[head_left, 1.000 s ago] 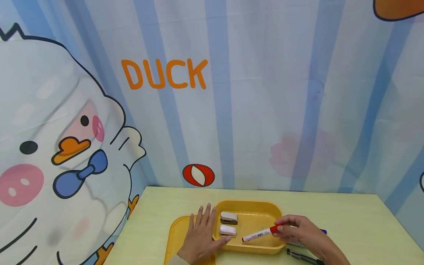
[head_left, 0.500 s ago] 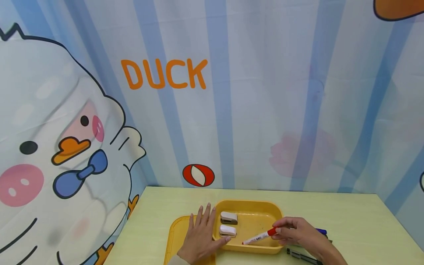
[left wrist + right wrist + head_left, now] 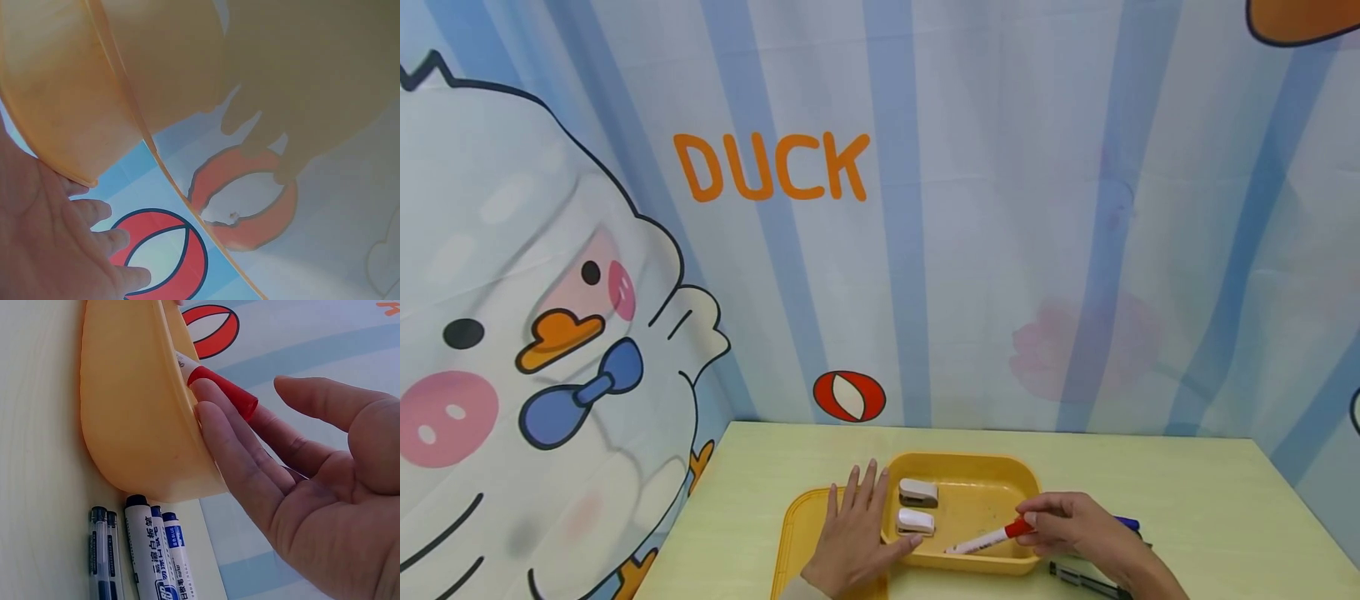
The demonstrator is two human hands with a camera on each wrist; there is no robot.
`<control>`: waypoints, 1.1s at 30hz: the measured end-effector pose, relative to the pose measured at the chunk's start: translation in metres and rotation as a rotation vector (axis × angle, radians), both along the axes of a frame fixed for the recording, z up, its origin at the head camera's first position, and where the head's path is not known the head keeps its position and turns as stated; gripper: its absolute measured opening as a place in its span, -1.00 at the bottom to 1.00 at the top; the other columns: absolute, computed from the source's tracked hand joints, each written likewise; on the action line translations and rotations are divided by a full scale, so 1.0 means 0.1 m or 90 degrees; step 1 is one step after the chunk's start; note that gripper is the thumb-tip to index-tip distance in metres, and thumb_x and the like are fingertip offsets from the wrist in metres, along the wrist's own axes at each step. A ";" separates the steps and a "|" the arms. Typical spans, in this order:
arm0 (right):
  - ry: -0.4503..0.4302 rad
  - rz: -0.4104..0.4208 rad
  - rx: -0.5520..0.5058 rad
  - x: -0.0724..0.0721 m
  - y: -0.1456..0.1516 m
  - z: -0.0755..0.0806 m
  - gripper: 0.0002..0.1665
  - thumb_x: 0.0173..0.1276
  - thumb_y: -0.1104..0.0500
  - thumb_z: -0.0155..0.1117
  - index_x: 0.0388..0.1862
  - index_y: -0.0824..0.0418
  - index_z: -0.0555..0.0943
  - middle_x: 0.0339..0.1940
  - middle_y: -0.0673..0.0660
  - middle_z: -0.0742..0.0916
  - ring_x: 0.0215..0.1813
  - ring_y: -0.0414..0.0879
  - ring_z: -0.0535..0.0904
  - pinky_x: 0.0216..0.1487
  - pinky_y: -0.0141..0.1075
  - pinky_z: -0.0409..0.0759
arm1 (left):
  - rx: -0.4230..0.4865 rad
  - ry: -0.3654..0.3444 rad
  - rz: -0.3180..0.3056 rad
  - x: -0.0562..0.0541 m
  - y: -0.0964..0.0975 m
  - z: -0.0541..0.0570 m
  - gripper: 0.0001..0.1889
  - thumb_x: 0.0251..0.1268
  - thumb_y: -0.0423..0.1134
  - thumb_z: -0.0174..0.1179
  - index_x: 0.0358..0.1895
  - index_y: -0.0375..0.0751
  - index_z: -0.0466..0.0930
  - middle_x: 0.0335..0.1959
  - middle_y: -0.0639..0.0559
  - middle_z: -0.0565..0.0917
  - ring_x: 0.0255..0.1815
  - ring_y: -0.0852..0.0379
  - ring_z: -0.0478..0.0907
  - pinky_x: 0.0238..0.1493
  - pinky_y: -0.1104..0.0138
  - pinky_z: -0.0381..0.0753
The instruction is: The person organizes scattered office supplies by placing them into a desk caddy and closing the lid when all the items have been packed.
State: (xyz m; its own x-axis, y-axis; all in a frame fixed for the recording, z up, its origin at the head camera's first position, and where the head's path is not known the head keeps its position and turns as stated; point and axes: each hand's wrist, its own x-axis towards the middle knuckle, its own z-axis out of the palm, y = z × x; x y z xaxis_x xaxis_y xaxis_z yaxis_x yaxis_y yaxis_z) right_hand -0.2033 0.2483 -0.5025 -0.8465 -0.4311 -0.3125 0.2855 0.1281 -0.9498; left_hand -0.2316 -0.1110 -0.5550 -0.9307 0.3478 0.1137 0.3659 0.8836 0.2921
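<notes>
My right hand reaches over the right rim of a yellow tray, at the red cap of a white whiteboard marker. The marker slants down, its far end low inside the tray near the front wall. In the right wrist view the fingertips touch the red cap, while the thumb stands off from it. My left hand lies with fingers spread across the tray's left rim and a flat yellow tray or lid. Inside the tray sit two small white staplers, one behind and one in front.
Beside the tray on the right lie several whiteboard markers and two clear pens with dark caps. A pale yellow table carries everything. Behind it hangs a blue and white striped curtain with duck prints.
My right hand has shifted slightly left and the marker's far end has dropped a little lower in the tray. The left hand and staplers have not moved.
</notes>
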 end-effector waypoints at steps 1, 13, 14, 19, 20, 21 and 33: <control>-0.001 -0.001 0.000 0.00 0.00 0.00 -0.47 0.58 0.14 0.15 0.31 0.53 0.46 0.03 0.29 0.76 0.05 0.11 0.75 0.08 -0.07 0.70 | 0.001 0.000 0.000 0.00 0.00 0.00 0.08 0.24 0.59 -0.09 0.64 -0.12 0.06 0.67 -0.13 0.03 0.66 -0.24 -0.06 0.49 -0.37 -0.10; -0.003 0.007 0.001 0.01 -0.04 0.03 -0.43 0.61 0.09 0.10 0.32 0.55 0.43 0.04 0.31 0.75 0.05 0.13 0.75 0.08 -0.05 0.69 | -0.004 -0.001 0.002 0.00 -0.01 -0.01 0.09 0.24 0.61 -0.12 0.65 -0.10 0.05 0.68 -0.10 0.01 0.67 -0.22 -0.07 0.49 -0.36 -0.09; -0.004 0.009 0.002 0.01 -0.04 0.03 -0.42 0.62 0.08 0.10 0.33 0.55 0.42 0.05 0.31 0.75 0.05 0.14 0.75 0.08 -0.05 0.69 | -0.005 -0.002 0.001 0.00 -0.01 0.00 0.09 0.24 0.60 -0.12 0.64 -0.10 0.05 0.68 -0.11 0.01 0.67 -0.22 -0.07 0.49 -0.37 -0.09; 0.000 0.009 0.018 0.01 -0.03 0.05 -0.38 0.63 0.05 0.08 0.36 0.55 0.39 0.06 0.30 0.75 0.07 0.14 0.74 0.09 -0.05 0.69 | -0.010 -0.003 0.001 0.00 0.00 0.01 0.09 0.25 0.60 -0.14 0.65 -0.10 0.04 0.68 -0.10 0.00 0.67 -0.21 -0.07 0.49 -0.36 -0.09; 0.003 0.009 0.023 0.01 -0.02 0.05 -0.38 0.63 0.04 0.08 0.36 0.55 0.39 0.07 0.30 0.75 0.07 0.15 0.74 0.08 -0.05 0.69 | -0.011 -0.003 0.002 -0.01 0.00 0.01 0.09 0.25 0.61 -0.14 0.65 -0.10 0.04 0.68 -0.10 0.00 0.67 -0.21 -0.08 0.49 -0.36 -0.09; 0.009 0.009 0.027 0.01 -0.02 0.05 -0.38 0.63 0.04 0.08 0.35 0.54 0.40 0.07 0.29 0.74 0.06 0.15 0.74 0.07 -0.05 0.69 | -0.011 -0.002 0.002 -0.01 0.00 0.01 0.09 0.24 0.61 -0.14 0.65 -0.10 0.04 0.68 -0.10 0.00 0.67 -0.21 -0.08 0.49 -0.36 -0.09; 0.017 0.015 0.024 0.01 0.01 0.03 -0.43 0.64 0.03 0.04 0.33 0.49 0.43 0.08 0.22 0.71 0.07 0.11 0.74 0.07 -0.07 0.70 | -0.018 -0.003 0.006 -0.02 0.00 -0.01 0.10 0.23 0.62 -0.15 0.65 -0.08 0.04 0.68 -0.09 0.00 0.67 -0.22 -0.07 0.48 -0.37 -0.07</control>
State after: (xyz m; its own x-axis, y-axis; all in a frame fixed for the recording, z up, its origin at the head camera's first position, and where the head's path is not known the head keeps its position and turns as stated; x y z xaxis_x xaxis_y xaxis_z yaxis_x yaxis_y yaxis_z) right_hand -0.2023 0.2493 -0.4994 -0.8450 -0.4390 -0.3056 0.2559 0.1699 -0.9517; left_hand -0.2331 -0.1111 -0.5556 -0.9345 0.3418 0.0994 0.3559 0.8953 0.2680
